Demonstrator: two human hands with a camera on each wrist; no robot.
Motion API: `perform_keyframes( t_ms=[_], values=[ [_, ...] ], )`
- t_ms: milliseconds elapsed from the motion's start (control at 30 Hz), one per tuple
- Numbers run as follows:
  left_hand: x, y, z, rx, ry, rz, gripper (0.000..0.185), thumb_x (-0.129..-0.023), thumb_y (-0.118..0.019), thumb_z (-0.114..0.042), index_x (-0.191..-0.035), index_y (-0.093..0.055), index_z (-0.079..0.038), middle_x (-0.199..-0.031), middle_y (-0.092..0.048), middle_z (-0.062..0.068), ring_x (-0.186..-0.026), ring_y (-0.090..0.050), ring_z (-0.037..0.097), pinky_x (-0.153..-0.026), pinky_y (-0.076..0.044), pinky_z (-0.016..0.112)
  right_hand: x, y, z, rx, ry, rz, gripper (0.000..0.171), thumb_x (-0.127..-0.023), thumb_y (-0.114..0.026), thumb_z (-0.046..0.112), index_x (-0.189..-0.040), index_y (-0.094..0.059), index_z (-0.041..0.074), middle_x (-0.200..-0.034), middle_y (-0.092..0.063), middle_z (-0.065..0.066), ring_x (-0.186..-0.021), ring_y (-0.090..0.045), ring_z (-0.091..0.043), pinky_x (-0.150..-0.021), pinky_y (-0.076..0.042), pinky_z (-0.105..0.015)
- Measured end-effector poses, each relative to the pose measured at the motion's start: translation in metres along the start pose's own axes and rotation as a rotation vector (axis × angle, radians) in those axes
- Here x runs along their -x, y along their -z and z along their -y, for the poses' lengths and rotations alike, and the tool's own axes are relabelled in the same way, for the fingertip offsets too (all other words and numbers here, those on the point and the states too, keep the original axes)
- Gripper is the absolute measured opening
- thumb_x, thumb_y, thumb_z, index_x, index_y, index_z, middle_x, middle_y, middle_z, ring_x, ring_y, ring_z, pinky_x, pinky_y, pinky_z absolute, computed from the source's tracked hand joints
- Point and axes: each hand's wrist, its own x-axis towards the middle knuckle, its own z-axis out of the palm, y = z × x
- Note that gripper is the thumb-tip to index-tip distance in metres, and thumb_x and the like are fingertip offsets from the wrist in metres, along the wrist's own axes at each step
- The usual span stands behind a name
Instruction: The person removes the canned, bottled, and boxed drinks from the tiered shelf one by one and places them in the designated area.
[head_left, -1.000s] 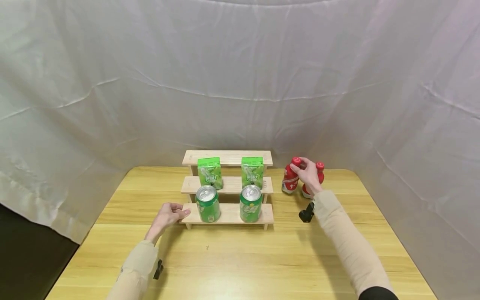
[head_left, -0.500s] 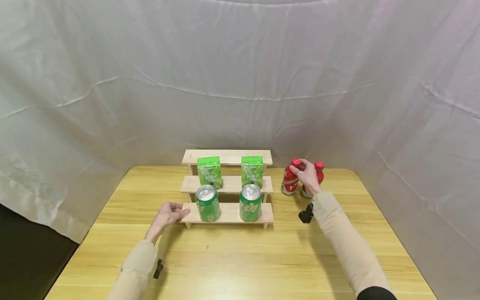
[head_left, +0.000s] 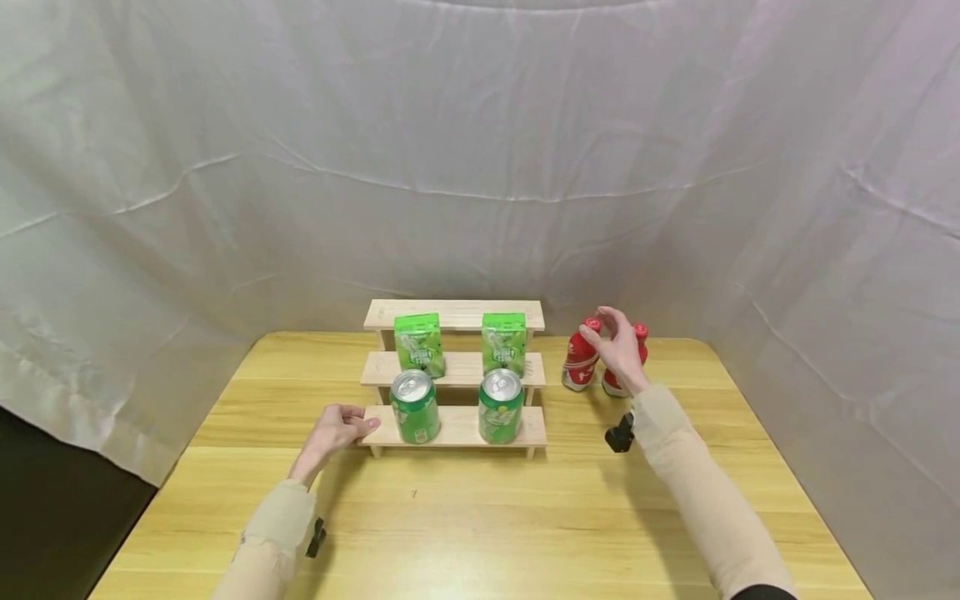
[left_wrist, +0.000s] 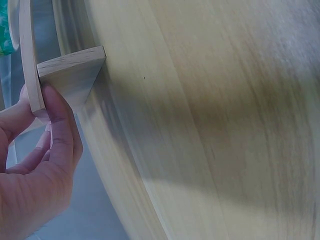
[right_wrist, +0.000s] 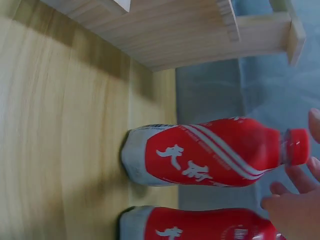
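Observation:
At the left end of the wooden stepped shelf, my left hand pinches the lowest board, thumb on one face and fingers on the other, as the left wrist view shows. My right hand is by the cap of a red bottle, its thumb and fingers spread apart. In the right wrist view this red bottle stands upright on the table, its cap next to the fingertips. A second red bottle stands just right of it, partly hidden behind the hand.
Two green cans stand on the lowest board and two green drink cartons on the middle one. The wooden table stretches out in front. A grey curtain hangs behind and at both sides.
My right hand's fingers have spread away from the left bottle's cap, and the hand has lifted slightly. The left hand keeps its place on the shelf.

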Motion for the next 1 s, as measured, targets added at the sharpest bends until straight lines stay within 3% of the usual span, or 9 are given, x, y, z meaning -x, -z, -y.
perform_keyframes(
  t_ms=[133, 233, 467, 700, 1000],
  values=[
    [0.0, -0.001, 0.001, 0.004, -0.001, 0.003, 0.056, -0.095, -0.069, -0.017, -0.13, -0.048, 0.021, -0.104, -0.068, 0.026, -0.082, -0.065, 0.016, -0.079, -0.059, 0.029, 0.011, 0.001, 0.012, 0.045, 0.112, -0.043, 0.067, -0.098, -0.066, 0.03, -0.153, -0.035, 0.008, -0.16, -0.038, -0.016, -0.153, -0.027, -0.033, -0.127, -0.023, -0.054],
    [0.0, 0.0, 0.001, 0.014, -0.008, 0.01, 0.056, -0.095, -0.069, -0.016, -0.13, -0.047, 0.022, -0.104, -0.068, 0.026, -0.083, -0.065, 0.017, -0.079, -0.059, 0.029, 0.019, -0.003, 0.026, 0.048, 0.193, -0.028, 0.063, -0.099, -0.065, 0.031, -0.152, -0.038, 0.009, -0.159, -0.039, -0.016, -0.151, -0.03, -0.035, -0.125, -0.024, -0.058],
    [0.0, 0.001, 0.001, 0.005, -0.002, 0.008, 0.057, -0.095, -0.069, -0.017, -0.131, -0.047, 0.021, -0.104, -0.068, 0.027, -0.081, -0.065, 0.014, -0.078, -0.059, 0.029, 0.029, -0.025, 0.056, -0.005, 0.322, 0.189, 0.052, -0.1, -0.063, 0.02, -0.146, -0.046, 0.002, -0.151, -0.049, -0.021, -0.141, -0.044, -0.039, -0.119, -0.035, -0.056],
    [0.0, -0.001, -0.001, -0.011, 0.013, -0.001, 0.056, -0.094, -0.07, -0.017, -0.131, -0.049, 0.02, -0.108, -0.068, 0.029, -0.085, -0.067, 0.018, -0.084, -0.06, 0.035, 0.029, -0.048, 0.069, -0.041, 0.296, 0.347, 0.055, -0.101, -0.062, 0.016, -0.149, -0.042, -0.002, -0.147, -0.05, -0.027, -0.136, -0.05, -0.042, -0.118, -0.039, -0.054],
    [0.0, -0.001, -0.001, -0.021, 0.002, -0.014, 0.055, -0.094, -0.071, -0.018, -0.129, -0.051, 0.019, -0.109, -0.067, 0.03, -0.088, -0.068, 0.022, -0.085, -0.061, 0.037, 0.028, -0.061, 0.07, -0.124, 0.21, 0.371, 0.049, -0.1, -0.063, 0.018, -0.145, -0.048, 0.004, -0.142, -0.055, -0.025, -0.135, -0.052, -0.04, -0.112, -0.045, -0.054]
  ],
)
